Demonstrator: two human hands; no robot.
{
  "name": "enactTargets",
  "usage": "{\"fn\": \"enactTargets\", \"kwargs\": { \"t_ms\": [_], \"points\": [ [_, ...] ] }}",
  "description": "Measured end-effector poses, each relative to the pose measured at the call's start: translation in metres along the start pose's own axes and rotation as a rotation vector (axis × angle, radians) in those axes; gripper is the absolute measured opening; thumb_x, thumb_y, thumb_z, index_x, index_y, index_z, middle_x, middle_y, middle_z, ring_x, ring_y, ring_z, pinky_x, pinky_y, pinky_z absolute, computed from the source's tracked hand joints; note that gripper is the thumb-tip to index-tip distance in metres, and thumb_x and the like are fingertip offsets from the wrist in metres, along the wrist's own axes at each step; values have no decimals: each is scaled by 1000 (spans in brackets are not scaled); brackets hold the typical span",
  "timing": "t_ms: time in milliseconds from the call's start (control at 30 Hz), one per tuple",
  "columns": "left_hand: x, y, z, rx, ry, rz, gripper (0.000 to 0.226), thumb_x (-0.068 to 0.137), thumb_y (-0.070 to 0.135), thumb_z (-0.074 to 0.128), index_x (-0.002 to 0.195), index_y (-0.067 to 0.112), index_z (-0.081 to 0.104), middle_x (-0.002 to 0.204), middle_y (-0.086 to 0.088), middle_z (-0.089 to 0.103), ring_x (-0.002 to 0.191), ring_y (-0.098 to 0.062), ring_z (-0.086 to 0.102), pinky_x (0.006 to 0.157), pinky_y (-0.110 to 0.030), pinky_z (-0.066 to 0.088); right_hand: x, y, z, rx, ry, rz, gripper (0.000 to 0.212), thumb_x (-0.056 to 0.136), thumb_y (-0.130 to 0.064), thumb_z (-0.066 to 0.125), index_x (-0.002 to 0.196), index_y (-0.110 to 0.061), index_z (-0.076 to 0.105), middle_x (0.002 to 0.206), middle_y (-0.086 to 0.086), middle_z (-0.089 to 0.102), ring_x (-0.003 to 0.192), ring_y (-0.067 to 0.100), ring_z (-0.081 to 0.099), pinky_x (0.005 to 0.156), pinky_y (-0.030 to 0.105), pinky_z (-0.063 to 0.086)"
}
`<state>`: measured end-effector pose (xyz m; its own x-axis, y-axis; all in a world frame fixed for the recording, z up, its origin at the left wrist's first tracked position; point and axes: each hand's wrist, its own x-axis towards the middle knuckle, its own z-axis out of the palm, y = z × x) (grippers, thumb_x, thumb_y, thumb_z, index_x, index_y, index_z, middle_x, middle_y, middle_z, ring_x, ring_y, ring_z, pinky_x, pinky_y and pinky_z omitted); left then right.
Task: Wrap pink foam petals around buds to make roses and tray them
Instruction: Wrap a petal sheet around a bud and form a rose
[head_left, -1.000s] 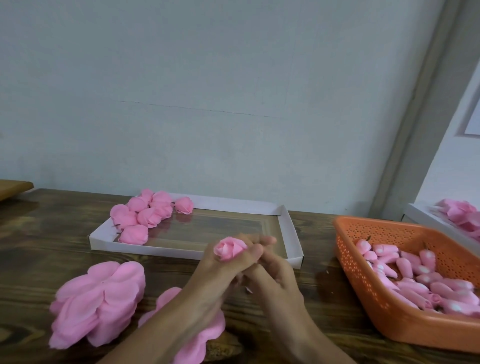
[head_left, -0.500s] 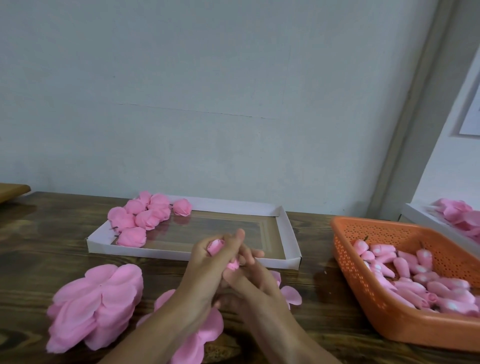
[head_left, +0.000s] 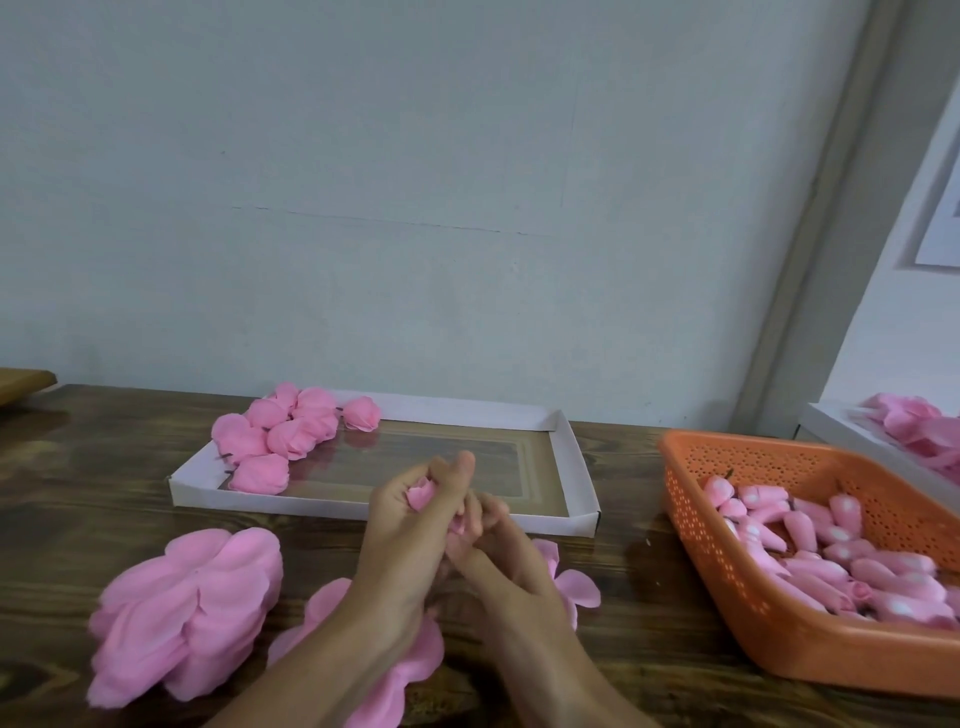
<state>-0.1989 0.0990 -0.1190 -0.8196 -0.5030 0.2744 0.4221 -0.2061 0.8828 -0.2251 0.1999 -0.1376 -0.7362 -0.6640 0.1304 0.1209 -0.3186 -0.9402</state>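
**petalfan:** quick q, whats in each container rn & how many?

**rosebench:** ok so the white cardboard tray (head_left: 577, 467) sits along the far edge of the wooden tabletop (head_left: 104, 467), middle-ish. Finished roses (head_left: 293, 439) are bunched in its far-left corner. I count 8, but they overlap so maybe 7. The orange plastic basket (head_left: 691, 519) is at the right edge, piled w/ pink buds (head_left: 800, 530), way too many to count. There's a 2nd white tray (head_left: 831, 426) beyond the basket w/ pink pieces in it, mostly cut off by the frame.

**petalfan:** and the hands?

**rosebench:** both are closed on 1 half-wrapped rose (head_left: 421, 491), held up just in front of the cardboard tray's near wall. Left hand (head_left: 410, 525) curls tight round the top, right hand (head_left: 498, 551) pinches it from below. Loose stuff: 1 thick petal stack (head_left: 187, 613) near the front-left corner, plus some flat petals (head_left: 576, 590) under the wrists, cant count those tbh.
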Motion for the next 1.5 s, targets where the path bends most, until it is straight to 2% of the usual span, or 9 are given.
{"fn": "enactTargets", "kwargs": {
  "t_ms": [133, 333, 500, 667, 733, 933, 1033, 1167, 1500],
  "points": [
    [-1, 1, -1, 31, -53, -7, 53, 83, 51, 76, 75, 0, 65, 89, -24, 76, 77, -29, 78, 40, -24, 49, 0, 1, -5, -66, -5, -43, 23, 103, -20, 63, 124, -20, 72, 107, 33, 70, 86, 31, 64, 78, 42, 53],
    [5, -5, -9, 32, -151, 29, 54, 82, 39, 79, 62, 0, 48, 64, -24, 60, 77, -32, 74, 63, -33, 58, 0, 1, -3, -29, 12, 129, 26, 97, -44, 66, 113, -26, 77, 108, 6, 79, 105, 22, 76, 89, 38, 62],
    [9, -9, -18, 393, -14, 292, 33, 87, 41, 77, 63, 21, 68, 66, -8, 71, 69, -22, 71, 70, -29, 59, 2, -3, -30, -684, 281, -396, 30, 102, -7, 59, 111, -35, 59, 97, -12, 65, 84, 18, 68, 73, 33, 58],
    [8, -12, -19, 449, -7, 294, 34, 81, 41, 80, 74, 9, 72, 64, -18, 65, 64, -38, 64, 58, -51, 58, 2, -21, -35, -1116, 76, -848, 32, 108, -31, 50, 138, -38, 59, 137, -17, 49, 124, 7, 54, 98, 19, 46],
    [8, -14, -19, 462, -40, 280, 20, 85, 26, 80, 81, 7, 74, 73, -21, 69, 75, -46, 68, 66, -64, 57, 3, -21, -36, -1169, 31, -874, 33, 107, -34, 55, 139, -39, 61, 138, -15, 50, 124, 8, 54, 99, 23, 45],
    [13, -18, -22, 643, 10, 236, 29, 86, -10, 67, 76, 17, 69, 73, -12, 69, 73, -31, 65, 73, -50, 58, 5, -19, -39, -1180, 68, -932, 26, 104, -33, 63, 128, -37, 69, 131, -17, 58, 116, 4, 59, 84, 27, 52],
    [10, -21, -21, 580, -71, 254, 17, 90, 6, 69, 74, 2, 66, 72, -21, 66, 74, -41, 67, 70, -64, 57, 5, -20, -38, -1194, 66, -920, 22, 103, -33, 64, 124, -35, 71, 131, -16, 59, 114, 5, 60, 81, 28, 53],
    [9, -21, -20, 546, -55, 270, 33, 81, 14, 66, 54, 29, 56, 53, 10, 51, 58, -11, 48, 57, -40, 47, 4, -19, -36, -1194, -10, -828, 23, 104, -30, 61, 124, -36, 70, 137, -16, 56, 119, 6, 57, 93, 29, 50],
    [7, -16, -17, 472, -56, 229, 27, 82, 22, 70, 57, 18, 62, 53, -2, 53, 59, -13, 49, 56, -35, 42, 5, -22, -37, -1159, 4, -763, 23, 107, -40, 50, 126, -38, 64, 137, -21, 53, 123, 4, 57, 97, 27, 50]
  ]
}}
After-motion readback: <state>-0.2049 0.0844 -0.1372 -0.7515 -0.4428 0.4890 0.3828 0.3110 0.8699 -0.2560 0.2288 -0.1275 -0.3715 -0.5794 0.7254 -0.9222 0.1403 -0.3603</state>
